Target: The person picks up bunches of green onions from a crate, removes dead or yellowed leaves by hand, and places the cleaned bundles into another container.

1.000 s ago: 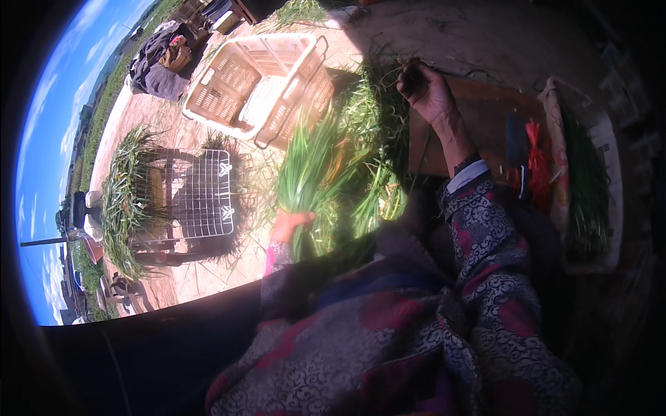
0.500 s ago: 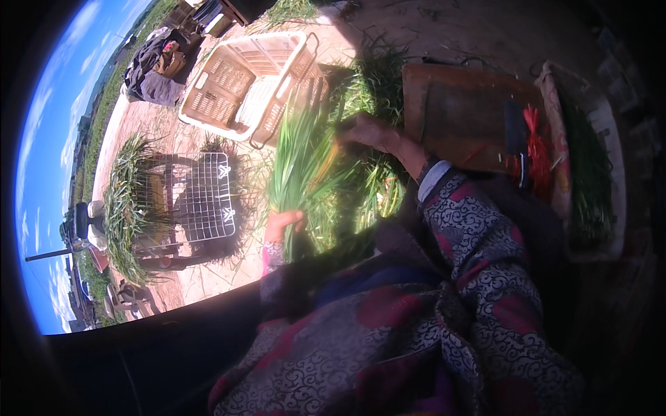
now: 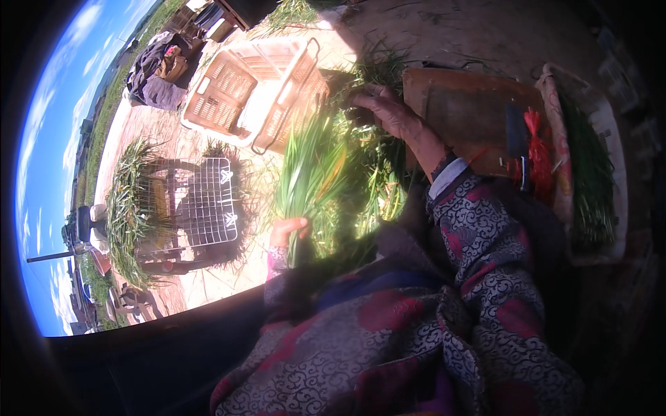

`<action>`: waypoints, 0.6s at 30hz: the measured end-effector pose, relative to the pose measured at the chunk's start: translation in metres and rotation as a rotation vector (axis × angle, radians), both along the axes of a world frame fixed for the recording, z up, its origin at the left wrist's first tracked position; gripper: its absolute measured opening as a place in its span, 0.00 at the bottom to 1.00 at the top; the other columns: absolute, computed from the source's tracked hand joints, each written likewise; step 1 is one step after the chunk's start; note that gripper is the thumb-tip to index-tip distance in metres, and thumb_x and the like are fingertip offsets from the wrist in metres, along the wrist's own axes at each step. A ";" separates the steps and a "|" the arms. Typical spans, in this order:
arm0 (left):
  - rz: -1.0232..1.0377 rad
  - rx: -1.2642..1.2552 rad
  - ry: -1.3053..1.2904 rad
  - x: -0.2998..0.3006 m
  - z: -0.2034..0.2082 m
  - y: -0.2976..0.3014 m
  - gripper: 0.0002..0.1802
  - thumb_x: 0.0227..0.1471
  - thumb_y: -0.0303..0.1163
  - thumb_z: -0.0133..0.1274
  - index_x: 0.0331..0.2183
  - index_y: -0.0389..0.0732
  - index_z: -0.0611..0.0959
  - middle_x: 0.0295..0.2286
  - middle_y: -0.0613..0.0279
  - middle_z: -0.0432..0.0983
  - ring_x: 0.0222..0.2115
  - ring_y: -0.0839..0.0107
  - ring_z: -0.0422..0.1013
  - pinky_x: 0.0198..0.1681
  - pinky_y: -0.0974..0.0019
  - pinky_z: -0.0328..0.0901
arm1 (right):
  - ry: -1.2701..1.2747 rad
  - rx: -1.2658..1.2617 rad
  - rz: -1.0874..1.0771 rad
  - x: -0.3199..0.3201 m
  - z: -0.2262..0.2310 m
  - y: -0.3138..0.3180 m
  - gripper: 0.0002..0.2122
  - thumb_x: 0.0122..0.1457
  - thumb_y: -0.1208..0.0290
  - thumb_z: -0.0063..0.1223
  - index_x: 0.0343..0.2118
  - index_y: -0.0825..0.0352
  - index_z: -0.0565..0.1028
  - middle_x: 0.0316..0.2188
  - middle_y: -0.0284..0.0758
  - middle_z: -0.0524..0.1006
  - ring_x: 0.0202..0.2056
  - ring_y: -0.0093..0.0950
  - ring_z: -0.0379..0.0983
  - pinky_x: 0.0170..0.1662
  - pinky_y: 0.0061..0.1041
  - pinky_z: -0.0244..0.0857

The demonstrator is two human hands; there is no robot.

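My left hand [image 3: 288, 229] is closed round the lower end of a bunch of chives [image 3: 305, 180]. The long green blades fan upward from it, a few of them yellow-orange. To the right of the blades' tips is my right hand [image 3: 392, 114], apart from the bunch. Its fingers are bent toward the left, partly in shadow, and anything between them is too dark to make out. Under and behind the bunch lies a heap of loose greens [image 3: 381, 187], half in sun and half in shade.
Beyond the bunch stands a pale plastic crate [image 3: 225, 104]. At left, cut greens [image 3: 128, 215] hang over a white wire rack [image 3: 205, 201]. On the right lie a brown board [image 3: 458, 111], red ties [image 3: 538, 156] and a lined basket of greens [image 3: 586, 173]. Dark cloth [image 3: 156, 76] sits far left.
My right hand has moved up and to the right, away from the chive blades. The bunch in my left hand has shifted slightly right and its blades spread more to the right.
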State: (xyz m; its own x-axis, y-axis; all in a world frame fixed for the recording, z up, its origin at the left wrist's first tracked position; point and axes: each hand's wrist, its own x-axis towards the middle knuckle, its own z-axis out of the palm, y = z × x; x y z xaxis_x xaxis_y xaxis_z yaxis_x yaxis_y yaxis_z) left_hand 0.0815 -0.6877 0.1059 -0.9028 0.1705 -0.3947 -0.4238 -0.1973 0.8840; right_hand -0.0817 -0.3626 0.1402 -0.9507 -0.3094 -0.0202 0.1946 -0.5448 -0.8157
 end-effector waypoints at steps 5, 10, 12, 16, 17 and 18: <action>-0.043 -0.022 -0.007 -0.001 0.009 0.007 0.11 0.44 0.30 0.57 0.25 0.30 0.77 0.14 0.59 0.68 0.13 0.72 0.61 0.21 0.69 0.56 | -0.060 0.365 0.097 0.017 -0.022 -0.040 0.11 0.53 0.66 0.62 0.31 0.69 0.79 0.22 0.32 0.78 0.22 0.20 0.74 0.24 0.19 0.67; -0.060 -0.025 0.013 -0.001 -0.003 0.000 0.12 0.45 0.32 0.57 0.20 0.32 0.76 0.13 0.59 0.68 0.14 0.72 0.61 0.21 0.69 0.55 | -0.070 0.151 0.005 0.023 -0.011 -0.029 0.04 0.49 0.76 0.55 0.27 0.70 0.78 0.20 0.37 0.78 0.19 0.25 0.75 0.20 0.23 0.68; -0.071 0.035 -0.076 -0.006 0.007 0.003 0.15 0.46 0.34 0.57 0.16 0.36 0.75 0.13 0.60 0.68 0.15 0.71 0.61 0.22 0.69 0.55 | -0.228 -0.023 -0.087 0.009 -0.019 -0.033 0.05 0.47 0.77 0.57 0.27 0.72 0.78 0.21 0.39 0.78 0.20 0.28 0.76 0.23 0.27 0.72; -0.012 -0.086 -0.033 -0.011 0.019 0.011 0.16 0.47 0.35 0.56 0.16 0.37 0.75 0.14 0.61 0.68 0.16 0.72 0.63 0.23 0.68 0.56 | -0.260 -0.211 -0.206 0.001 -0.012 -0.024 0.04 0.48 0.80 0.55 0.28 0.73 0.76 0.21 0.40 0.78 0.20 0.33 0.76 0.27 0.31 0.75; -0.071 -0.076 -0.072 -0.015 0.017 0.007 0.15 0.47 0.35 0.56 0.16 0.36 0.75 0.14 0.61 0.68 0.16 0.72 0.63 0.23 0.69 0.57 | -0.196 -0.294 -0.233 -0.003 -0.014 -0.015 0.04 0.49 0.80 0.55 0.29 0.73 0.75 0.23 0.39 0.78 0.24 0.33 0.77 0.30 0.32 0.76; -0.128 -0.064 -0.114 -0.020 0.014 -0.002 0.15 0.48 0.34 0.56 0.16 0.36 0.75 0.15 0.61 0.69 0.16 0.72 0.63 0.23 0.69 0.57 | -0.164 -0.342 -0.269 -0.006 -0.014 -0.007 0.05 0.50 0.80 0.54 0.30 0.73 0.75 0.25 0.39 0.78 0.27 0.33 0.77 0.31 0.32 0.76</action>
State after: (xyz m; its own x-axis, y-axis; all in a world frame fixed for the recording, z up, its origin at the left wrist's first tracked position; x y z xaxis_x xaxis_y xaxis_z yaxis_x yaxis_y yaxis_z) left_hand 0.0617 -0.6895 0.1202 -0.8242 0.2524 -0.5069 -0.5399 -0.0802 0.8379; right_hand -0.0878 -0.3694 0.1261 -0.9909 -0.0673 -0.1167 0.1210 -0.8260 -0.5505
